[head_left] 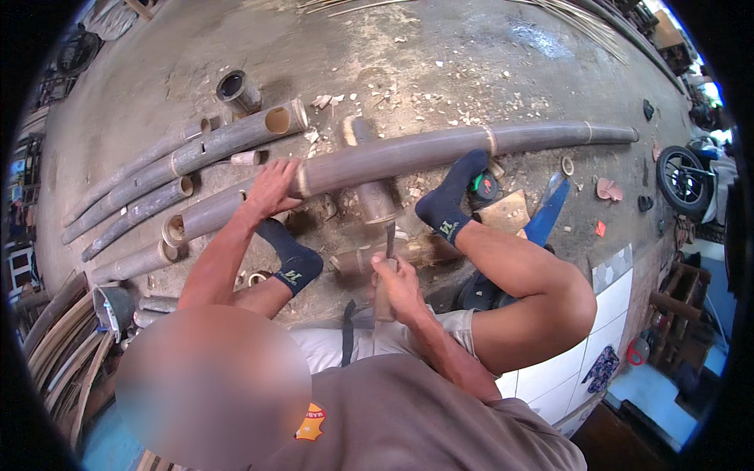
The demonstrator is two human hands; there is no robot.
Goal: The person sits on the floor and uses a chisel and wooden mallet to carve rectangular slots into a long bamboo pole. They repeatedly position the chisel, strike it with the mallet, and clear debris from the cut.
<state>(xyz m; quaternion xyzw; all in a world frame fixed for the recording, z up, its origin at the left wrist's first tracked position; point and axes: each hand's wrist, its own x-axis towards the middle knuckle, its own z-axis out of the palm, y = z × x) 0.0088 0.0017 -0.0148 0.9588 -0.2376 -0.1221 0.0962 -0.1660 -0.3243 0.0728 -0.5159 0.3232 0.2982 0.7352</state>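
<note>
A long grey-brown bamboo pole (393,157) lies across the floor in front of me, its cut open end at the left. My left hand (271,188) rests on the pole near a pale node ring, fingers spread over its top. Lower, above my lap, my right hand (399,289) is closed round the wooden handle of a chisel (390,240). Its narrow dark blade points away from me, apart from the long pole. Beneath the pole, a short bamboo piece (375,202) runs crosswise as a support. My right sock-clad foot (454,196) touches the pole's near side.
Several bamboo tubes (169,169) lie at the left, beside an upright dark cylinder (238,92). A blue tool (547,212), perhaps a saw, and a black-and-green round object (485,187) lie right. Pale chips litter the floor. A motorcycle wheel (682,182) stands far right.
</note>
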